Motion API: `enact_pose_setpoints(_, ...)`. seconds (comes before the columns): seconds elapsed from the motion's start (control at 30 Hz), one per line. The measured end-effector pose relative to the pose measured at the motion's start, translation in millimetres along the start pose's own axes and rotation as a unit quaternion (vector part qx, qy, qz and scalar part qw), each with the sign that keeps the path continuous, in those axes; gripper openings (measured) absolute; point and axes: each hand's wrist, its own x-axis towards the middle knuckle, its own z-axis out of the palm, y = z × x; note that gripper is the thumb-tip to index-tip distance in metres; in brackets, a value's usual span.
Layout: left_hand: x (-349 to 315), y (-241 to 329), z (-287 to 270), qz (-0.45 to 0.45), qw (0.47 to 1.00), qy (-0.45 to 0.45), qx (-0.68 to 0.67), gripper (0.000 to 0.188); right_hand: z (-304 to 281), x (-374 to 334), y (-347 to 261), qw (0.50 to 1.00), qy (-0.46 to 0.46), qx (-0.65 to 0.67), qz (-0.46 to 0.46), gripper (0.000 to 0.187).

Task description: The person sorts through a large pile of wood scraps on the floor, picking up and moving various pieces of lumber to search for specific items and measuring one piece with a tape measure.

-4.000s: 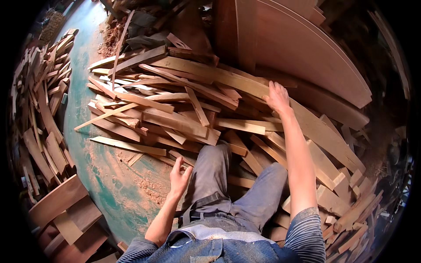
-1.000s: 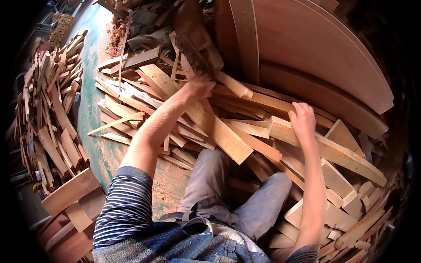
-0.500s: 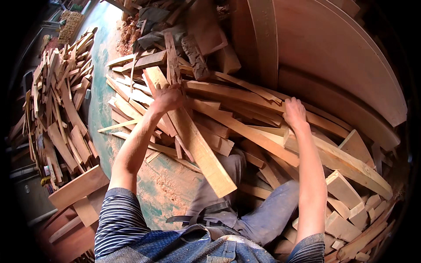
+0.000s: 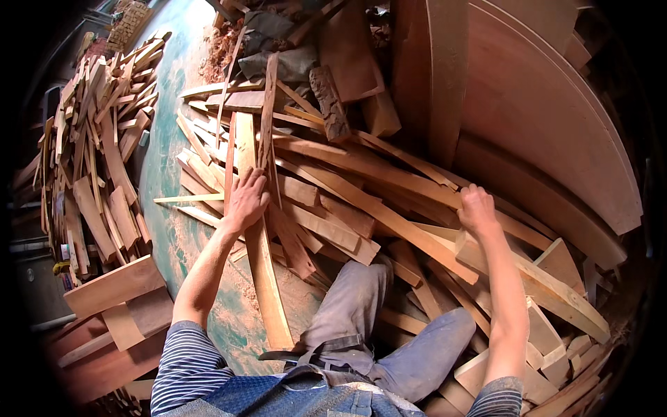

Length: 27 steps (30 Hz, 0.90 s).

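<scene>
My left hand [image 4: 248,200] is wrapped over a pale wooden board [image 4: 267,285], which slants from the scrap pile down toward my legs. Right beside that board stands a narrow rough-edged strip [image 4: 268,111]. My right hand [image 4: 479,210] is a closed fist on a long wooden plank [image 4: 410,177] that runs across the pile; its fingertips are hidden. Just below this fist lies the upper end of a thick pale beam [image 4: 556,295]. Another long plank [image 4: 389,212] lies between my two hands.
Heaped offcuts [image 4: 104,139] stand at the left, past a green, sawdust-strewn floor [image 4: 174,76]. Large reddish-brown panels [image 4: 549,111] lean at the upper right. Short wood blocks [image 4: 545,333] lie at the lower right. My bent legs [image 4: 354,292] are close to the pile.
The pale board has swung from slanting right to nearly upright in view, its near end moving left. My left hand has moved down and left with it. My right hand stays at the long plank.
</scene>
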Motion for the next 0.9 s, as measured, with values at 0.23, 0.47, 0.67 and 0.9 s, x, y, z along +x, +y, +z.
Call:
enact_pose_setpoints(0.23, -9, 39, 11, -0.266, 0.943, 0.010, -0.197, 0.107, -12, 5, -4, 0.999, 0.023, -0.012, -0.019, 0.022)
enact_pose_setpoints(0.47, -48, -47, 31, -0.271, 0.931, 0.108, -0.219, 0.070, -35, -13, -12, 0.999, 0.033, -0.002, -0.039, 0.029)
enact_pose_setpoints(0.67, -50, -39, 64, -0.306, 0.939, 0.087, -0.131, 0.070, -59, -20, -21, 0.997, 0.044, -0.009, -0.059, 0.032)
enact_pose_setpoints(0.9, -41, 44, -24, -0.152, 0.912, 0.335, -0.182, 0.054, -62, -14, -21, 0.997, 0.061, -0.022, -0.042, 0.033)
